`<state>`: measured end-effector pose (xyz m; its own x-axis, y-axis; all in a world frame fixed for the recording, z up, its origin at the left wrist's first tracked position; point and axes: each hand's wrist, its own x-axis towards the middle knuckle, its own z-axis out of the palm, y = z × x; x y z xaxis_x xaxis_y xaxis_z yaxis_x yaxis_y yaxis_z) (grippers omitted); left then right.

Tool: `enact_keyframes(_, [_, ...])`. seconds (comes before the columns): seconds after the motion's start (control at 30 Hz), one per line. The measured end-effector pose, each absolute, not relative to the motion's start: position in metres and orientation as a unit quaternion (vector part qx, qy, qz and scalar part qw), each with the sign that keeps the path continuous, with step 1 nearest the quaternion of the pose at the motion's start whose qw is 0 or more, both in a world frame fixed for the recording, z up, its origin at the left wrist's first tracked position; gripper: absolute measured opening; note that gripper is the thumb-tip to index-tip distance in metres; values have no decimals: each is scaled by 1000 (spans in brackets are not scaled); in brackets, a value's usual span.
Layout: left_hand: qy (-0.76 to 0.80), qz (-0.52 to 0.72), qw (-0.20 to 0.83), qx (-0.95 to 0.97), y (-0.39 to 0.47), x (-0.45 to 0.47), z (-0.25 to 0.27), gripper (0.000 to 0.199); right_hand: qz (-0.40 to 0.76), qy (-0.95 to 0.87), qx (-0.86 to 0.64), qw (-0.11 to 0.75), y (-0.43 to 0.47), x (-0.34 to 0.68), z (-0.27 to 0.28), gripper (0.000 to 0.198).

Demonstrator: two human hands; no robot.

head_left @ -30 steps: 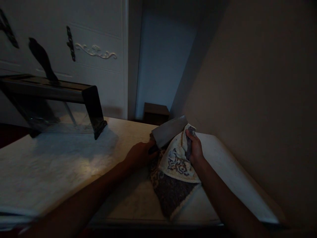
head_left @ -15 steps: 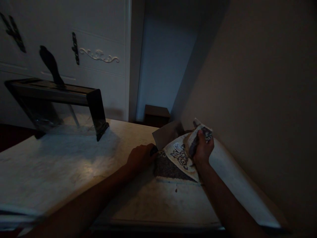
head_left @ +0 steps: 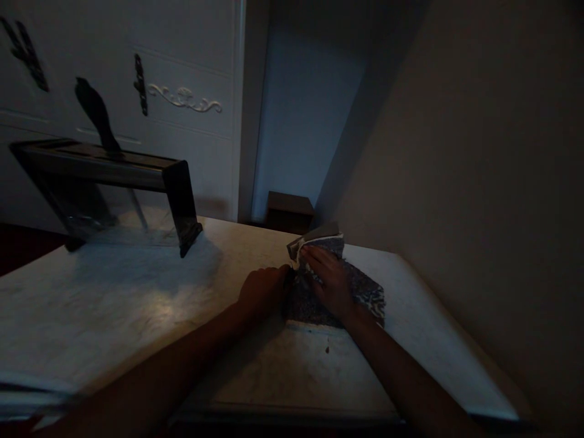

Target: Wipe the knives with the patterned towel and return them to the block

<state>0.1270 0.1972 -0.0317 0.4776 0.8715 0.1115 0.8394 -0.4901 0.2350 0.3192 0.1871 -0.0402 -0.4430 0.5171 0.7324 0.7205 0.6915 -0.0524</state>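
You wipe a cleaver (head_left: 326, 230) with a patterned cloth (head_left: 364, 286) on the right part of the table (head_left: 137, 316).
Your left hand (head_left: 264, 292) is clenched round its dark handle (head_left: 289, 277); your right hand (head_left: 331, 285) presses folded cloth against the blade, more cloth spreading beneath. At far left stands a knife stand (head_left: 178, 188) with one black-handled knife (head_left: 97, 112); the light is too dim to read any markings.

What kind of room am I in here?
Probably a room in a home, though I can't tell which in this dim light. The white panelled doors with their curling ornament, the pale mottled tabletop and the clear-sided stand suggest it.
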Motion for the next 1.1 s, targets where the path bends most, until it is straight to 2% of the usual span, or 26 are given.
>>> enact_keyframes(0.1, [498, 99, 66, 859, 196, 128, -31, 34, -168, -848, -376, 334, 189, 312, -42, 58])
enact_keyframes(0.27, [481, 99, 38, 870, 195, 130, -34, 33, -201, -832, -403, 325, 195, 305, -46, 66])
enact_keyframes(0.4, [465, 96, 19, 880, 194, 130, -35, 30, -206, -787, -456, 361, 205, 310, -47, 63])
enact_keyframes(0.63, [454, 85, 27, 887, 192, 128, -32, 31, -183, -715, -517, 434, 219, 340, -43, 42])
enact_keyframes(0.9, [454, 88, 36, 886, 195, 127, -32, 30, -123, -626, -580, 507, 227, 371, -42, 47])
enact_keyframes(1.1, [488, 133, 96, 858, 200, 125, -33, 35, 7, -514, -636, 576, 222, 379, -38, 49])
